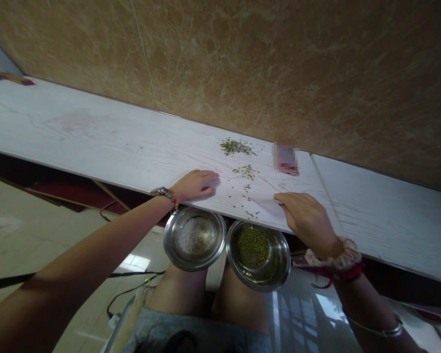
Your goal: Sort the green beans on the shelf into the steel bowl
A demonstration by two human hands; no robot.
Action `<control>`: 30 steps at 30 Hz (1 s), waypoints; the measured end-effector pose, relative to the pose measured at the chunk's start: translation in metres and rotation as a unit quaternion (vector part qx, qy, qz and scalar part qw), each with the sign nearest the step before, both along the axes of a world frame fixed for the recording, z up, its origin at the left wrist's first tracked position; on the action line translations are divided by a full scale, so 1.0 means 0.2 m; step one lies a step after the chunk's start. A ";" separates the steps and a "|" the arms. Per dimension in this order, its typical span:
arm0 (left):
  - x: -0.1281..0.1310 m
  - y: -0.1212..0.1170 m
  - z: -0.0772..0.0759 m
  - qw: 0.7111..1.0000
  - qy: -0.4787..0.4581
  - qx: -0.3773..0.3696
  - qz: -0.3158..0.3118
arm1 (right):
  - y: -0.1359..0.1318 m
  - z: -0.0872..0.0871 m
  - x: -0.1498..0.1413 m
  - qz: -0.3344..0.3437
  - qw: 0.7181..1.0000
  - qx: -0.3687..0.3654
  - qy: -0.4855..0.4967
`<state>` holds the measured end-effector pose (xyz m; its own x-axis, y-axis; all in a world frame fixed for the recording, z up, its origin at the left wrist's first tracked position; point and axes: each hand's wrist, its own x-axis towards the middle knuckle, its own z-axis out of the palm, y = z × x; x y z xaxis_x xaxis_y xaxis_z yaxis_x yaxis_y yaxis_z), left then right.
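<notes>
My left hand (197,185) lies on the white tabletop (106,144) near its front edge, fingers stretched out to the right and thumb slightly apart. My right hand (306,215) is over the table to the right, its fingers curled in a pinch; what it holds, if anything, is unclear. Between the hands, small green beans (247,171) like mung beans trail toward the front edge. Farther back lies a denser green bean pile (236,146). Below the edge, a steel bowl (169,247) holds white grains like rice. Beside it, another steel bowl (284,267) contains green beans.
A small packet or card, partly blurred (287,158), lies against the brown marbled wall (220,63). A brown object (16,78) rests at the table's far left end. The bowls sit above my knees. A dark cable (119,294) runs at lower left.
</notes>
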<state>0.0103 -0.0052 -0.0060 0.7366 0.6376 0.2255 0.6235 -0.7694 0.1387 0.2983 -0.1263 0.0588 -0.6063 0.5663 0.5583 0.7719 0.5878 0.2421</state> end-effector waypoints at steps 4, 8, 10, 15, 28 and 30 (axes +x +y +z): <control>0.01 0.00 0.01 1.000 0.002 -0.001 0.002 | -0.04 0.00 0.02 0.022 1.000 -0.020 -0.004; 0.01 0.00 0.01 1.000 0.005 -0.005 0.005 | -0.09 0.02 0.05 0.025 1.000 -0.019 -0.001; 0.01 0.00 0.01 1.000 0.005 -0.004 0.006 | -0.10 0.02 0.07 0.017 1.000 -0.011 0.007; 0.00 0.00 0.00 1.000 -0.002 0.002 0.004 | -0.10 0.01 0.07 -0.019 0.999 -0.024 0.026; 0.00 0.01 0.01 1.000 0.003 0.000 0.002 | -0.10 0.00 0.05 0.003 0.998 -0.053 0.045; 0.00 0.00 0.01 1.000 0.002 0.001 0.002 | -0.10 0.00 0.04 -0.012 0.998 -0.041 0.049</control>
